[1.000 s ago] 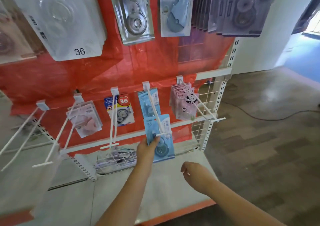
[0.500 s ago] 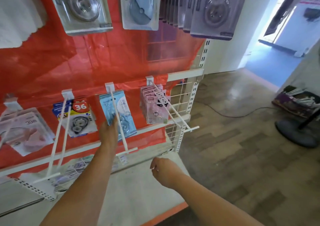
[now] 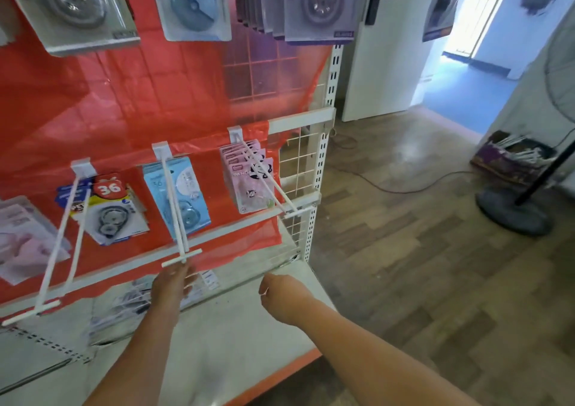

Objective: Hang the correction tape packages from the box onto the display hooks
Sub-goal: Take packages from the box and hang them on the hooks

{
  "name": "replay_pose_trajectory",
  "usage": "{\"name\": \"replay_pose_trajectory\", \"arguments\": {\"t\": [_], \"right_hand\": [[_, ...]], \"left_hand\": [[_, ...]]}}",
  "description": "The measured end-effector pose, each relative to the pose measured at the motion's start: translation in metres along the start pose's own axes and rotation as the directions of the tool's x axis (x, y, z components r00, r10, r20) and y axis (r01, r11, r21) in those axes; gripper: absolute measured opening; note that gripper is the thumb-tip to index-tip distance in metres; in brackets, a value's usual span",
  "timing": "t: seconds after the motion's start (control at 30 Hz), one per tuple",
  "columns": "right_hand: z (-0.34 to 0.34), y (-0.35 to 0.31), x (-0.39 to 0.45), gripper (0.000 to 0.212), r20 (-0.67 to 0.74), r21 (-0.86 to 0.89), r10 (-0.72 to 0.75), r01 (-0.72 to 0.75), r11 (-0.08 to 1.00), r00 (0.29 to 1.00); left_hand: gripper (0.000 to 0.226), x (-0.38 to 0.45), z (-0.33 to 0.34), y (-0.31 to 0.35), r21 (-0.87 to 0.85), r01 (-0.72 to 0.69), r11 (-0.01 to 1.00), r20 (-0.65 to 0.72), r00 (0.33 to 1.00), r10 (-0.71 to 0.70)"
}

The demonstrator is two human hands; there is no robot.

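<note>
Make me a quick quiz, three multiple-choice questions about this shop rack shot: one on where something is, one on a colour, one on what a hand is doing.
1. Where do the pink panda packages hang?
A. on the rightmost hook of the lower row
B. on the top row
C. on the floor

2. What colour is the sheet behind the hooks?
A. green
B. red
C. black

3. What is the left hand holding?
A. a blue package
B. a hook
C. nothing

Answers: 1 A, they sit on the last hook beside the white upright. 2 B, red film covers the grid. 3 C, it is below the hook's tip with the blue packages hanging further back on the hook.
</note>
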State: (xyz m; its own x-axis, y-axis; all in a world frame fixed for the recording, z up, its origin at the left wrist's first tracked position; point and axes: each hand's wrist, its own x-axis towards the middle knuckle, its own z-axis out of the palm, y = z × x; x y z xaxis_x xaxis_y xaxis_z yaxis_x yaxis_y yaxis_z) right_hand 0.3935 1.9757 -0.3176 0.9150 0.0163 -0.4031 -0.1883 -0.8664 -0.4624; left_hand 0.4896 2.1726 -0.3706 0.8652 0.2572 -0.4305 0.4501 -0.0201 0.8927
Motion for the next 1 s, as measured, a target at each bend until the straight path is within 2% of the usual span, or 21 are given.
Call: {"name": "replay_pose_trajectory", "arguments": {"t": [0.17, 0.33, 0.57, 0.8, 1.0], "right_hand": [[0.013, 0.002, -0.012, 0.033, 0.055, -0.027, -0.02, 0.021, 0.999, 0.998], [0.04, -0.012, -0.027, 0.034, 0.137, -0.081, -0.106, 0.117, 0.99, 0.985], [0.104, -0.05, -0.043, 0.034, 0.233, -0.142, -0.206, 0.243, 0.96, 0.95], [0.204, -0.088, -0.052, 0.033, 0.392, -0.163, -0.25, 0.334, 0.928, 0.885], [0.28, -0.112, -0.068, 0.027, 0.45, -0.186, -0.218, 0.329, 0.926, 0.866]], "left_hand": [[0.019, -0.047, -0.021, -0.045, 0.163, 0.011, 0.987, 0.083, 0.996, -0.025], [0.019, -0.085, -0.053, -0.082, 0.311, 0.051, 0.949, 0.05, 0.996, -0.07], [0.015, -0.133, -0.117, -0.13, 0.594, 0.055, 0.803, -0.001, 0.998, -0.068], [0.012, -0.156, -0.214, -0.186, 0.697, 0.016, 0.717, 0.017, 0.999, -0.039], [0.011, -0.17, -0.287, -0.24, 0.732, 0.077, 0.677, -0.02, 0.996, -0.093]]}}
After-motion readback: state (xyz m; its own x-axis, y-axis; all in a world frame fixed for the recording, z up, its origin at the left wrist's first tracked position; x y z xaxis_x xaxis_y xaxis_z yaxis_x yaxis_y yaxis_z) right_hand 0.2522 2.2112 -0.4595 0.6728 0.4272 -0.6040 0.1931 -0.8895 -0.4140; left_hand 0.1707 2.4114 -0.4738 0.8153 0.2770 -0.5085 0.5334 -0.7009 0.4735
